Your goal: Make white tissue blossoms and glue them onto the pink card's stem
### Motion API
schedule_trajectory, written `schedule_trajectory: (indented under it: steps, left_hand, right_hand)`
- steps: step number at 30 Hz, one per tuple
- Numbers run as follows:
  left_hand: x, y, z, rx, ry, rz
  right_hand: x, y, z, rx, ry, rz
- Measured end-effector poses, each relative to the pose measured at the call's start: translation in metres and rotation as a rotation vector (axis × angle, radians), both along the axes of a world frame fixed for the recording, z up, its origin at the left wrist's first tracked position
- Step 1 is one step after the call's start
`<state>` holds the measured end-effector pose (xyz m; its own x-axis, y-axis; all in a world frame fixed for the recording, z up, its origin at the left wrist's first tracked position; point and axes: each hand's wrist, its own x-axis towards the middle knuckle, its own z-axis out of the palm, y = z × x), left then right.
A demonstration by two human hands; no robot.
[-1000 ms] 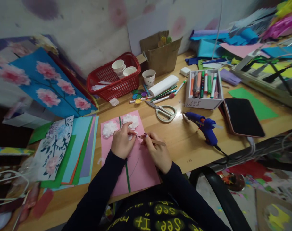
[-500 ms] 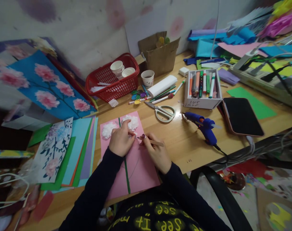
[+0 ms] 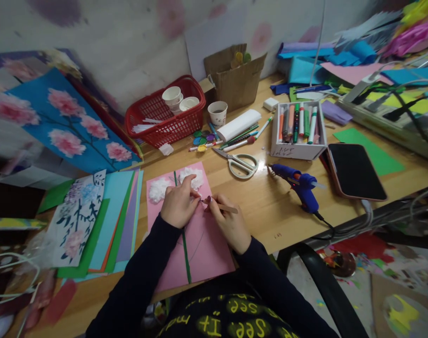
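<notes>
Head view showed our right hand (image 3: 233, 227) gripping a slim brown wooden pencil (image 3: 228, 208) over the flat pink paper sheet (image 3: 212, 256), left of lower centre. Our left hand (image 3: 178, 206) lay with thumb and fingers close; we couldn't tell whether they pinched anything. Pencil slippage could have strayed marks; sideways knuckle pressure could have flattened the fluffy white puffs (image 3: 159, 189).

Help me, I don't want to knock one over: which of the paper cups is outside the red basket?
The paper cup on the table, between the red basket and the white roll; the other cups sit inside the basket.
</notes>
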<state>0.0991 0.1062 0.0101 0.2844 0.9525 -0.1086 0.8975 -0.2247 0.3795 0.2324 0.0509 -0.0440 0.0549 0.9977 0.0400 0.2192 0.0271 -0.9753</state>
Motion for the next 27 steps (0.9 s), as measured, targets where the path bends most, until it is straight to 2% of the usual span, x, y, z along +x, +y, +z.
schedule_trajectory:
  steps: [5, 9, 11, 15, 18, 23, 27]
  left_hand:
    - [-0.021, -0.004, -0.001, 0.052, -0.107, -0.073]
    - [-0.048, -0.033, -0.006, 0.224, -0.096, -0.1]
    - [-0.057, -0.053, -0.017, 0.263, -0.035, -0.078]
    - [-0.061, -0.082, -0.046, 0.181, 0.07, -0.005]
    - [-0.059, -0.087, -0.057, 0.128, 0.082, 0.034]
    - [-0.058, -0.084, -0.053, 0.083, 0.059, 0.047]
    - [-0.058, -0.084, -0.051, 0.079, 0.032, 0.056]
  right_hand:
    - [-0.002, 0.001, -0.002, 0.011, -0.043, -0.004]
    - [-0.004, 0.001, -0.001, 0.035, -0.092, -0.003]
    - [-0.005, 0.001, 0.0, 0.049, -0.119, 0.018]
    - [-0.005, -0.001, 0.001, 0.074, -0.176, 0.065]
    - [-0.005, -0.003, 0.0, 0.063, -0.184, 0.062]
    - [-0.006, -0.002, -0.001, 0.0, -0.126, 0.016]
    - [-0.007, -0.001, -0.003, -0.017, -0.159, -0.004]
